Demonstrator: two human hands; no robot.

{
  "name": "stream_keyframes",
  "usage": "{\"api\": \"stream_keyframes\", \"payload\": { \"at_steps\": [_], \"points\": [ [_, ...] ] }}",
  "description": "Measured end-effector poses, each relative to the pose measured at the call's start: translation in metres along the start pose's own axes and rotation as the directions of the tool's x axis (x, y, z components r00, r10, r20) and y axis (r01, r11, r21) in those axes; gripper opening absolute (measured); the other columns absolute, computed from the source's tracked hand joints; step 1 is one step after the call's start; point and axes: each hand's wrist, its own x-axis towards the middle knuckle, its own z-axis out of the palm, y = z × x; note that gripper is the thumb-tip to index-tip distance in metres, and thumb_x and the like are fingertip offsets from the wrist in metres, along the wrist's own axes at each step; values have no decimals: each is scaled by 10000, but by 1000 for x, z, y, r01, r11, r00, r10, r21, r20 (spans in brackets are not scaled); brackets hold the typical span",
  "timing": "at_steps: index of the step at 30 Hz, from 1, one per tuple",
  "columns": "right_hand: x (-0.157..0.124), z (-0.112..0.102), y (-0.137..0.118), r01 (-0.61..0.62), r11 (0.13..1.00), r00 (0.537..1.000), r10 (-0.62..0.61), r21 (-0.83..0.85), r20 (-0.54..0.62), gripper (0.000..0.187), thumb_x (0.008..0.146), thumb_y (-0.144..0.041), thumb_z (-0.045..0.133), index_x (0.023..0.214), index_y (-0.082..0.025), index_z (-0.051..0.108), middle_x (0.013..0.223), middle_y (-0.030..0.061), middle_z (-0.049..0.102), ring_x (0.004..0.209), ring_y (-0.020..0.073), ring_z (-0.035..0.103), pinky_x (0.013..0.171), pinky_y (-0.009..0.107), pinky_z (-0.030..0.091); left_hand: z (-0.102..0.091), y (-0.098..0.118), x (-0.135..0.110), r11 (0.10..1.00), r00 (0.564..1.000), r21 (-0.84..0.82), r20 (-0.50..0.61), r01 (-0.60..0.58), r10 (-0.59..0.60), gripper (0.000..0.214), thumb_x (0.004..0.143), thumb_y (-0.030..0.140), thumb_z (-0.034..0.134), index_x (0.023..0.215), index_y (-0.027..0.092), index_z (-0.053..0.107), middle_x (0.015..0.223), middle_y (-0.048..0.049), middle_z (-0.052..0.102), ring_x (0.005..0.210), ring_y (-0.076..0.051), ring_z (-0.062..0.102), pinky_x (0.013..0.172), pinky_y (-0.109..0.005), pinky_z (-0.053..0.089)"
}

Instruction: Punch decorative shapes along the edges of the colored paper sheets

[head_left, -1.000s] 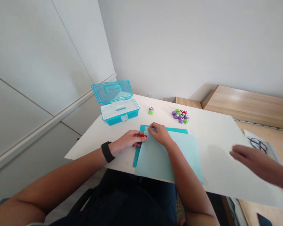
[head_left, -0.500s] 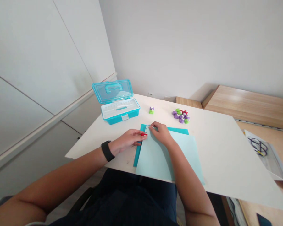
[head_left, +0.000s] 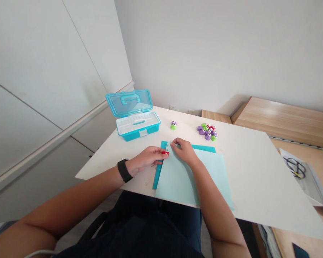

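Small red piece (head_left: pixel 165 153): located at left edge of pale blue sheet (head_left: pixel 177 182), near its upper corner; pinched between thumb and fingers of left hand (head_left: pixel 146 158), partly covered by them. Attachment to sheet: cannot tell. Right hand (head_left: pixel 184 149): near left hand, apart from it; laid over upper part of sheet, with thumb and fingertips beside its upper left corner. Grip on sheet or mere contact: cannot tell. Below sheet and both hands: darker teal sheet (head_left: pixel 204 148), visible along left and upper edges. Behind left wrist band: black watch (head_left: pixel 124 171). Beyond left hand: blue box (head_left: pixel 140 134), with lid raised and white tray inside. Straight beyond hands: purple and green pieces (head_left: pixel 173 125), touching. Beyond and right of right hand: cluster of purple, green and red pieces (head_left: pixel 207 132). Beneath everything listed: white table (head_left: pixel 250 168).
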Motion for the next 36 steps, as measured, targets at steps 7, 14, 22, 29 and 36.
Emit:
{"api": "stream_keyframes", "payload": {
  "at_steps": [7, 14, 22, 29, 36],
  "points": [
    [0, -1, 3, 29, 999, 999, -30, -31, -22, 140, 938, -304, 556, 898, -219, 660, 864, 9, 709, 778, 161, 621, 748, 251, 415, -4, 3, 2, 1000, 998, -1, 62, 15, -15, 435, 704, 434, 865, 1026, 163, 754, 1063, -79, 727, 955, -200, 666, 868, -334, 539],
    [0, -3, 3, 23, 999, 1000, -24, -46, -13, 142, 937, -310, 556, 902, -223, 663, 869, 15, 710, 790, 170, 629, 752, 256, 417, -2, 4, 5, 999, 997, -31, 72, 30, -28, 425, 728, 420, 856, 1057, 173, 748, 1117, -82, 725, 989, -198, 672, 874, -313, 549],
    [2, -9, 3, 6, 999, 1000, -7, 42, 4, 177, 927, -381, 576, 915, -220, 648, 873, 4, 698, 799, 162, 619, 752, 259, 425, -2, 2, 7, 996, 993, -90, 117, 30, -19, 395, 760, 396, 842, 1075, 183, 735, 1138, -77, 721, 998, -192, 681, 912, -323, 553],
    [9, -22, 4, 2, 995, 984, -20, 98, 180, 248, 827, -428, 700, 913, -196, 679, 847, -5, 683, 770, 156, 583, 724, 262, 420, -4, 2, 4, 998, 991, -69, 132, 5, 5, 424, 776, 410, 827, 1112, 172, 726, 1167, -108, 715, 1091, -247, 670, 967, -383, 533],
    [20, -28, 3, -4, 991, 951, -37, 133, 307, 196, 830, -371, 687, 838, -175, 698, 799, -13, 673, 742, 141, 568, 691, 244, 407, -3, 1, 2, 998, 991, -66, 129, -6, 14, 445, 767, 416, 832, 1107, 150, 722, 1179, -131, 715, 1115, -277, 668, 993, -415, 522]
  ]
}}
